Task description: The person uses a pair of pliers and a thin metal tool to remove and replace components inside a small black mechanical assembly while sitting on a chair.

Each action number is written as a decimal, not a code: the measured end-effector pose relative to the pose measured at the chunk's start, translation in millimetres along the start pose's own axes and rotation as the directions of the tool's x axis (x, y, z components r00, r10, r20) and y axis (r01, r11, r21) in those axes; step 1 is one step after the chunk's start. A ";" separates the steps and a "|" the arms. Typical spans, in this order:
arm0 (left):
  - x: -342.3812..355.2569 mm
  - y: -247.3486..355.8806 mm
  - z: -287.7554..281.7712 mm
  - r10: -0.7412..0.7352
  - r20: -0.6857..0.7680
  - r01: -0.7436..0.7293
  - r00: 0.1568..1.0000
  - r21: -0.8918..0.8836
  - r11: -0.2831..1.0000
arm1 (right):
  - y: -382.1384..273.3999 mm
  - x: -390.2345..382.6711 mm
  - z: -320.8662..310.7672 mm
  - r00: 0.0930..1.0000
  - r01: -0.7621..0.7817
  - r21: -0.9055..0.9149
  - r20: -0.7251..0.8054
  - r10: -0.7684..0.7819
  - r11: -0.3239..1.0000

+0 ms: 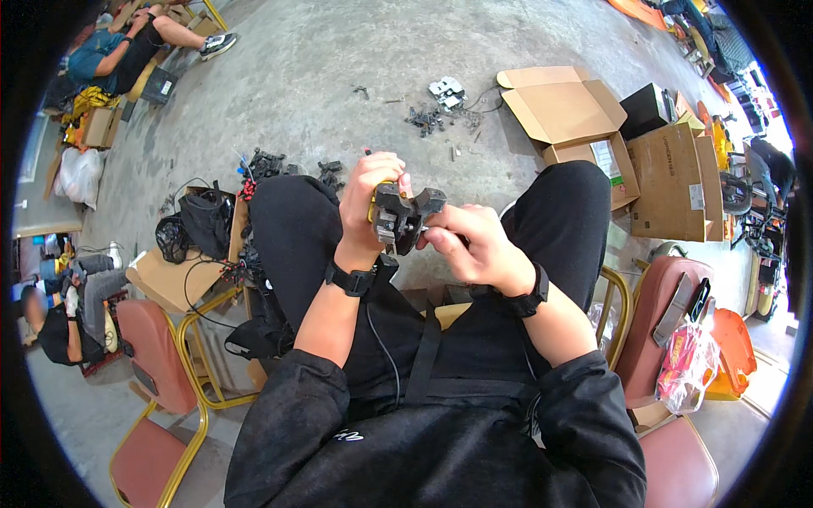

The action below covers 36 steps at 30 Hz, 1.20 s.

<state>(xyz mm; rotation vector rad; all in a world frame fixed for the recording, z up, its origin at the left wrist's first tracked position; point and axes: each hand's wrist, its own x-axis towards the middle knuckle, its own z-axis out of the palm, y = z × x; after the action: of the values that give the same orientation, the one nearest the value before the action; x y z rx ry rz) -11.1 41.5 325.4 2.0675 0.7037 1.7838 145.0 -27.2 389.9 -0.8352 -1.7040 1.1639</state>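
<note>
Stretching across the whole view: a grey concrete floor (322,76), rough and stained, in a big workshop room. Sitting on it to the right, open cardboard boxes (593,127); lying further out, a scatter of small dark parts (432,114). Standing at the left and right, red chairs with yellow frames (152,356), one carrying a flat box and black cables. Sitting on the floor at the far upper left, another person (127,51); crouching at the left edge, one more. Resting above the black-trousered knees, a dark plastic part (405,218) with a yellow piece, well clear of the floor. Wrapping round its left side, the left hand (368,199), grip closed on it. Pinching its right edge, the right hand (474,241), fingers pressed on it.
</note>
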 end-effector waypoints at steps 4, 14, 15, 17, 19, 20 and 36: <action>0.1 1.3 4.3 -0.018 -0.006 0.018 1.000 -0.065 0.998 | 9.8 2.6 2.4 0.923 0.350 -0.417 0.003 -0.384 0.839; -2.5 2.8 3.8 -0.079 -0.035 0.074 0.996 -0.121 0.990 | 12.8 -1.7 5.3 0.956 0.260 -0.089 -0.119 -0.269 0.962; -2.5 2.4 3.1 -0.081 -0.031 0.078 0.996 -0.097 0.992 | 8.1 -3.4 3.2 0.993 0.086 0.113 -0.094 -0.075 0.990; -2.4 2.4 1.8 -0.083 -0.026 0.081 0.996 -0.070 0.994 | 0.2 -2.4 3.2 0.989 -0.128 0.418 -0.007 0.145 0.899; -3.4 1.3 2.3 -0.074 -0.023 0.072 0.997 -0.070 0.995 | -1.8 -1.4 2.7 0.981 -0.187 0.502 0.049 0.189 0.844; -3.3 0.8 2.7 -0.074 -0.022 0.072 0.997 -0.071 0.995 | -2.0 -1.4 2.5 0.968 -0.247 0.577 0.107 0.227 0.779; 1.3 3.0 1.0 -0.020 -0.043 0.023 0.999 0.075 0.997 | 9.2 3.6 -4.4 0.896 -0.442 0.854 0.406 0.182 0.273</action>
<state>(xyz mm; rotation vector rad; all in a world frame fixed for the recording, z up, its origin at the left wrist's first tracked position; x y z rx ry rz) -9.5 39.9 327.9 2.0669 0.8142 1.8203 148.1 -19.5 383.0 -0.2476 -0.6648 2.2769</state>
